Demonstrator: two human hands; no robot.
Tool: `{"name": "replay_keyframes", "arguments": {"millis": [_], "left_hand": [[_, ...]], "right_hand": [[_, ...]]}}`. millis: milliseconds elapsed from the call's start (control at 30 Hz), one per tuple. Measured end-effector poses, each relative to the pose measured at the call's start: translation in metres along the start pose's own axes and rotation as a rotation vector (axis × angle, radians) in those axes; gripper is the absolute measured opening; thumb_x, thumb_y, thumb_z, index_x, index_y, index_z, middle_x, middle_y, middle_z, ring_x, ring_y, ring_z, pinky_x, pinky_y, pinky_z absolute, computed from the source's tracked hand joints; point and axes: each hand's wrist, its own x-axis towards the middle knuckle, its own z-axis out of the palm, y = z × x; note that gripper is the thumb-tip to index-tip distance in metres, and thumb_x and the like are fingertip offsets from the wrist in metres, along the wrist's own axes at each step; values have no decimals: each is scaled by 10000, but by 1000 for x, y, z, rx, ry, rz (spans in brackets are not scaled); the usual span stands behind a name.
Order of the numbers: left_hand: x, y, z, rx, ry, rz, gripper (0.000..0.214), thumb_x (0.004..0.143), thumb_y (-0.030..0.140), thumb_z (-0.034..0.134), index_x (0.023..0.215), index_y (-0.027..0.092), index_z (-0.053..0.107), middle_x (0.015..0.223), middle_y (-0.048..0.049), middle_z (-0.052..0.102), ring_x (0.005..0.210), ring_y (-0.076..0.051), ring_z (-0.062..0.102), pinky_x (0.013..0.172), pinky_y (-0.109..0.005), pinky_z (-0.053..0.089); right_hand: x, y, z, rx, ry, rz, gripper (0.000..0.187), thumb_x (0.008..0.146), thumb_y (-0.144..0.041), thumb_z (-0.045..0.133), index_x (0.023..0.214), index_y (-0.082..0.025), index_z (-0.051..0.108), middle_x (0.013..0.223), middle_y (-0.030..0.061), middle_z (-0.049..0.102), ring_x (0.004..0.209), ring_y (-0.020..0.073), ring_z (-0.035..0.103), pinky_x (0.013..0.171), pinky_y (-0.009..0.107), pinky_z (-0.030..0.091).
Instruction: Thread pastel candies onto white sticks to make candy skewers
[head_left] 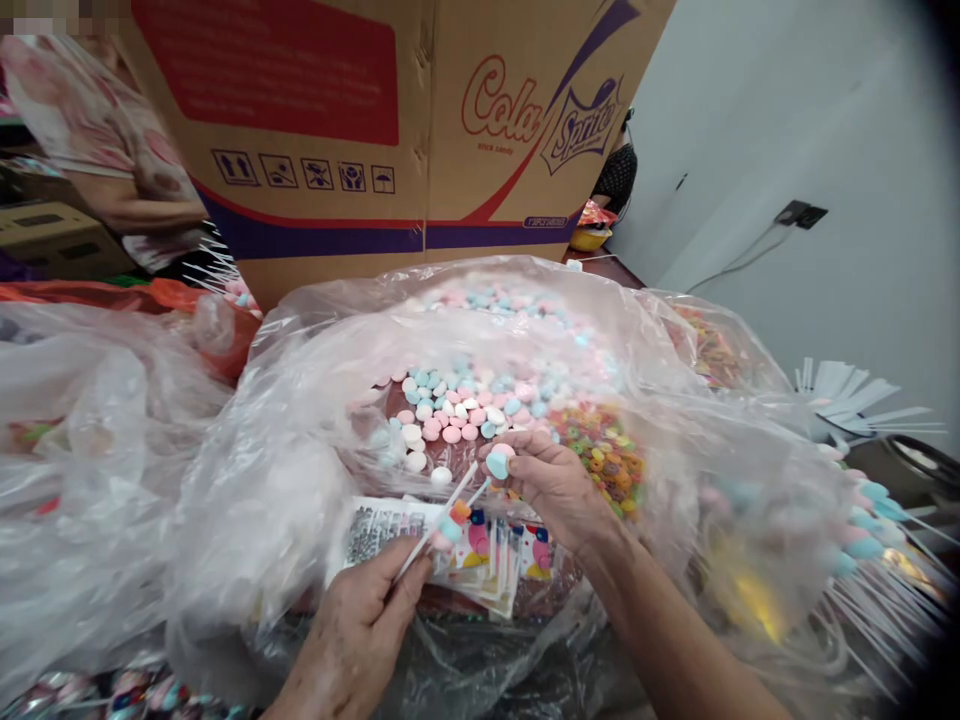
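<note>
My left hand (pixel 358 625) pinches a thin white stick (pixel 439 523) that carries small coloured candy pieces near its upper part. My right hand (pixel 553 488) is closed on a blue and pink candy disc (pixel 498 462), held close to the stick's top end. Both hands hover over an open clear plastic bag (pixel 300 430) full of pink, blue and white candy discs (pixel 457 405). A heap of small multicoloured ring candies (pixel 604 455) lies right beside my right hand. Printed sticker sheets (pixel 480 550) lie under the hands.
A big cardboard box (pixel 390 130) stands behind the bag. Finished candy sticks (pixel 874 540) fan out at the right. More crumpled plastic bags (pixel 82 450) fill the left. Another person in a patterned top (pixel 97 130) sits at the far left, a further person behind the box.
</note>
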Motion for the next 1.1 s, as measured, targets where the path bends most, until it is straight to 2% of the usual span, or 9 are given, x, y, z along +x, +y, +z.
{"name": "replay_keyframes", "arguments": {"millis": [100,267,433,633,800,867,1000,1100], "left_hand": [[3,5,5,22,20,9,348,887,408,492,607,220,581,500,53,460,492,-148,413,492,-227,341],[3,3,8,44,-16,4,324,913,413,482,726,218,661,518,56,492,517,-155,443,510,-232,327],[4,0,9,25,-49,-32,340,911,419,484,659,217,590,526,60,478,531,-154,449,524,-232,323],[2,4,16,-40,13,-58,329,890,432,499,669,215,610,507,63,464,513,-158,449,529,-248,307],[0,7,24,-100,47,-63,309,889,409,497,693,212,632,490,63,461,489,-156,450,519,-252,307],[-1,7,26,-126,65,-57,305,889,400,501,689,211,632,497,62,454,495,-155,444,521,-252,308],[-1,2,26,-130,17,-65,307,894,426,512,736,207,659,516,56,470,513,-160,454,521,-248,315],[0,-2,27,-141,5,-43,315,906,430,512,725,209,645,525,53,479,524,-159,461,528,-244,319]], "right_hand": [[-7,-3,3,61,-1,59,264,611,-277,868,816,-174,736,697,-1,684,654,140,612,612,271,512],[-10,-2,4,73,44,46,311,581,-279,890,846,-168,771,727,10,720,660,137,635,635,275,537],[-12,1,5,45,58,73,342,597,-311,891,894,-177,788,802,37,759,715,194,692,683,367,588],[-14,14,4,-23,86,-62,357,652,-352,868,971,-207,802,899,27,779,808,199,711,796,390,603],[-17,21,-1,-381,125,-264,308,773,-390,768,1043,-246,796,1002,12,783,910,218,722,893,387,587],[-18,20,-4,-510,95,-355,291,827,-352,707,1092,-257,782,1048,15,779,942,222,733,906,377,589],[-20,16,-9,-732,8,-562,287,870,-240,627,1115,-277,772,1100,10,768,1012,220,735,941,350,585],[-22,17,-10,-804,-12,-631,301,893,-228,605,1146,-286,758,1119,5,762,1024,217,734,925,340,599]]}}
